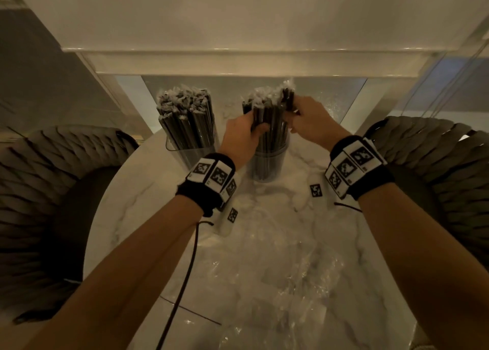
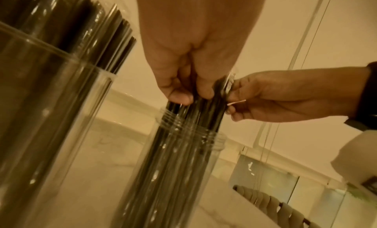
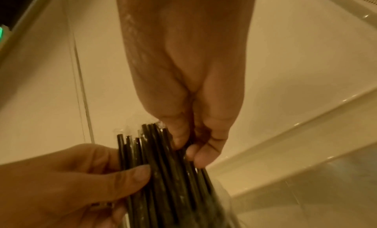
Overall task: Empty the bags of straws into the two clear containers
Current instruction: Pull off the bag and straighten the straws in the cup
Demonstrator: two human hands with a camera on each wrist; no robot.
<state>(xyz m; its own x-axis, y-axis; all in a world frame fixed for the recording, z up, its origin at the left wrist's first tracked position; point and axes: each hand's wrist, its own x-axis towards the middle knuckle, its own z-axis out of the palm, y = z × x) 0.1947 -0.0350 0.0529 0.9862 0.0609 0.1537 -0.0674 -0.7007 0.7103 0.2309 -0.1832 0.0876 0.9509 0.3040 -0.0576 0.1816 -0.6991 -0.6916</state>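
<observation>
Two clear containers stand at the far end of the marble table. The left container (image 1: 189,153) (image 2: 51,118) is packed with black wrapped straws (image 1: 185,111). The right container (image 1: 267,164) (image 2: 183,167) holds a bundle of black straws (image 1: 267,116) (image 2: 195,118) (image 3: 163,175) that stick out above its rim. My left hand (image 1: 246,130) (image 2: 189,94) grips this bundle from the left, thumb across the front. My right hand (image 1: 296,111) (image 3: 189,144) pinches a few straws at the bundle's right side, slightly raised above the others.
Crumpled clear plastic bags (image 1: 277,283) lie on the near part of the table (image 1: 137,204). Dark woven chairs stand at the left (image 1: 39,191) and the right (image 1: 436,164). A white ledge (image 1: 251,61) overhangs behind the containers. A black cable (image 1: 185,278) hangs from my left wrist.
</observation>
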